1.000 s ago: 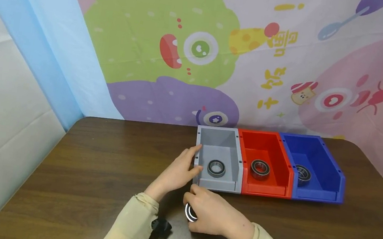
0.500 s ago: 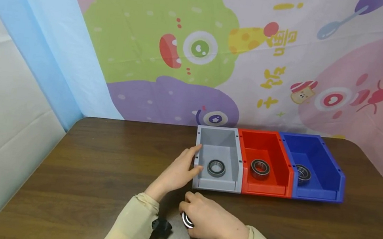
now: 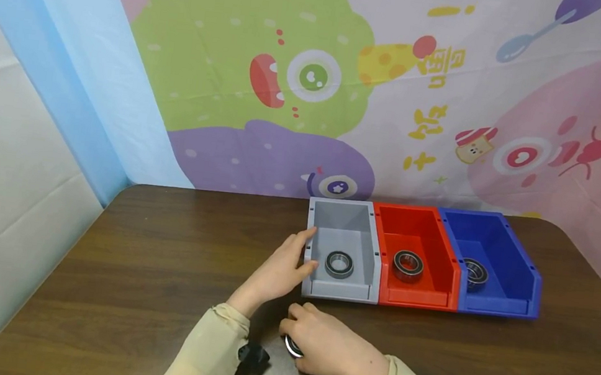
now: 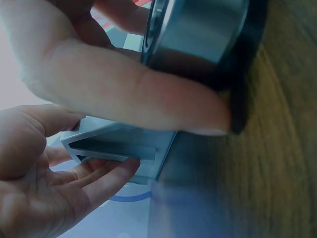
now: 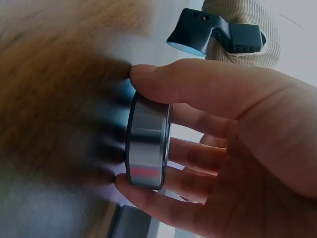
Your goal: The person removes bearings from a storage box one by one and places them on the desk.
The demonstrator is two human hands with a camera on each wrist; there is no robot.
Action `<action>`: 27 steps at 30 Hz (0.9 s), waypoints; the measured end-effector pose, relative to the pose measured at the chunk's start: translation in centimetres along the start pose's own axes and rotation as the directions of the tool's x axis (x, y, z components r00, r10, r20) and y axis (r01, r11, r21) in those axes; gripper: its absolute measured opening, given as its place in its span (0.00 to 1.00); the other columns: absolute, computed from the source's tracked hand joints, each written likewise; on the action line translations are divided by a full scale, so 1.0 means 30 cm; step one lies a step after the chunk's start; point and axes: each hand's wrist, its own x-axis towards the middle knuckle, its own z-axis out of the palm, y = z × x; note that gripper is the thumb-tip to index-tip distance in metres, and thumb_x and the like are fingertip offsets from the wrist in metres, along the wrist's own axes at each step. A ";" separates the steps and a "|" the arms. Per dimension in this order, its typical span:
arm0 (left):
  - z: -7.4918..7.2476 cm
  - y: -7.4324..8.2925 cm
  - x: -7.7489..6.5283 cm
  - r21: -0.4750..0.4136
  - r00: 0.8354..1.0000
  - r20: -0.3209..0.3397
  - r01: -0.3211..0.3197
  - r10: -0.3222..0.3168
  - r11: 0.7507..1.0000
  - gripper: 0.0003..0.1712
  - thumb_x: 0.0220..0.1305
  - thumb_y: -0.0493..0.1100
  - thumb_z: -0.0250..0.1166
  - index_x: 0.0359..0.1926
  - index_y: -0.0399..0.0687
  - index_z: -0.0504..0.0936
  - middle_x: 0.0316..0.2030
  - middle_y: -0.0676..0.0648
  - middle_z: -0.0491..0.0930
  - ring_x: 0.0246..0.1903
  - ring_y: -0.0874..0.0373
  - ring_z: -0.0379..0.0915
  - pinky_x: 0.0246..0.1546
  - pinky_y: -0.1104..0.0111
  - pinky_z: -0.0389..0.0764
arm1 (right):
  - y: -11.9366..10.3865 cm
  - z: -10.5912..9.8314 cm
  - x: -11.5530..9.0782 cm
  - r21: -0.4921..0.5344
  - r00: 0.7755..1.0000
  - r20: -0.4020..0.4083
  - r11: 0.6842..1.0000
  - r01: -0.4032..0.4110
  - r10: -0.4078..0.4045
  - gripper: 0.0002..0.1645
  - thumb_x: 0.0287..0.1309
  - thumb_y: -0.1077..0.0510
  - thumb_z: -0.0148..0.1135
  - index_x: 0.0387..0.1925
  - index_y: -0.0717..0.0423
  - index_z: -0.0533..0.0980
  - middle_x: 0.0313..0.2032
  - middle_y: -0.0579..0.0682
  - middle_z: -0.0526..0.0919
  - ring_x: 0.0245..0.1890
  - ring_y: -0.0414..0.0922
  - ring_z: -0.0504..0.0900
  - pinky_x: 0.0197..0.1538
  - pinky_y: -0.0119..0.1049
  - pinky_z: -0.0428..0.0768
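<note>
My right hand [image 3: 334, 346] holds a ball bearing [image 3: 293, 347] near the table's front, below the grey bin. In the right wrist view the thumb and a finger pinch the shiny steel rim of this bearing [image 5: 147, 141], close to the wood. My left hand [image 3: 281, 266] rests with fairly straight fingers at the left wall of the grey bin [image 3: 350, 215], its thumb by the front corner. One bearing [image 3: 338, 264] lies flat in that bin. Others lie in the red bin [image 3: 409, 219] and the blue bin [image 3: 495, 249].
The three bins stand side by side at the table's [image 3: 157, 257] back right, their low fronts toward me. A printed cloth backdrop [image 3: 314, 76] hangs right behind the table. Black wrist cameras [image 3: 254, 355] sit under both cuffs.
My right hand has drawn slightly toward me and left with the bearing, then barely moved over the last half second. The left hand and the binned bearings stay put.
</note>
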 end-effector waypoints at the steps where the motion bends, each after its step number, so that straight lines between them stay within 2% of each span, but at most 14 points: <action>1: 0.000 0.000 0.000 -0.001 1.000 0.000 0.002 -0.002 1.000 0.35 0.62 0.40 0.57 0.67 0.39 0.54 0.51 0.39 0.68 0.44 0.52 0.66 0.47 0.59 0.70 | -0.001 -0.001 0.000 -0.001 1.000 0.001 1.000 0.002 -0.002 0.19 0.35 0.57 0.71 0.36 0.49 0.79 0.33 0.44 0.73 0.33 0.41 0.71 0.37 0.30 0.73; 18: 0.000 -0.001 -0.001 0.006 1.000 0.012 0.015 -0.015 1.000 0.35 0.63 0.42 0.56 0.68 0.41 0.53 0.51 0.40 0.67 0.43 0.53 0.66 0.45 0.60 0.70 | -0.007 0.000 -0.001 0.002 1.000 0.024 1.000 0.004 -0.004 0.18 0.37 0.59 0.72 0.36 0.47 0.79 0.33 0.43 0.73 0.33 0.41 0.71 0.36 0.30 0.72; 27: 0.000 -0.001 -0.002 0.016 1.000 0.013 0.023 -0.023 1.000 0.35 0.63 0.43 0.57 0.68 0.41 0.53 0.54 0.39 0.67 0.48 0.51 0.67 0.49 0.58 0.70 | -0.009 -0.001 0.000 0.002 0.999 0.038 1.000 -0.008 0.008 0.19 0.37 0.57 0.73 0.37 0.46 0.79 0.34 0.43 0.73 0.33 0.41 0.72 0.36 0.30 0.73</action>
